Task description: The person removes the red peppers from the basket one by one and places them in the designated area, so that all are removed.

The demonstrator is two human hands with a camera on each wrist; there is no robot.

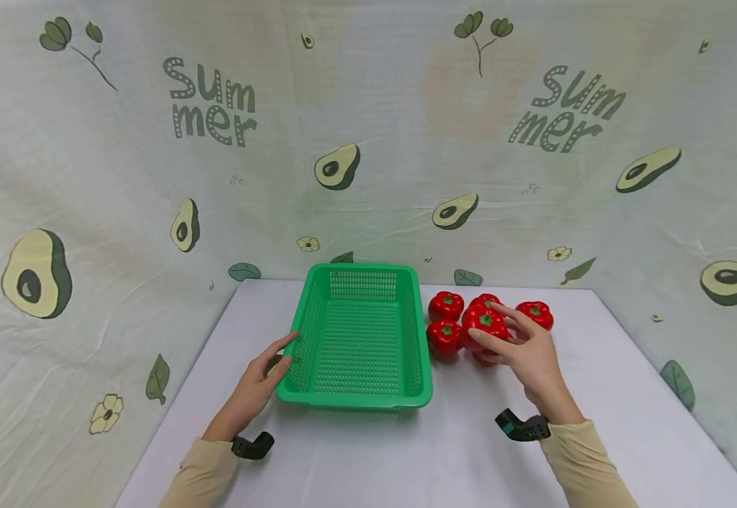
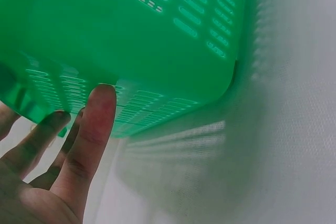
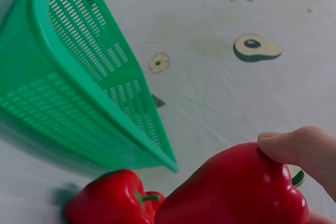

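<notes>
Between the thumb and fingers of my right hand (image 1: 535, 356) is a red bell pepper (image 1: 479, 333) with a green stem, held above the other peppers to the right of the basket. In the right wrist view this pepper (image 3: 231, 190) fills the bottom, with the thumb pressed on its side. A green plastic basket (image 1: 426, 367) with slotted walls stands on the table, nothing inside it. My left hand (image 1: 255, 384) touches the basket's left side near the rim. Seen from the left wrist, its extended fingers (image 2: 94, 124) rest against the outer wall.
Several more red bell peppers lie right of the basket, including a back-left pepper (image 1: 446, 305), a front-left pepper (image 1: 445, 340) and a far-right pepper (image 1: 536, 314). A white table (image 1: 368, 458) carries everything. Behind it hangs a cloth (image 1: 381, 106) printed with avocados.
</notes>
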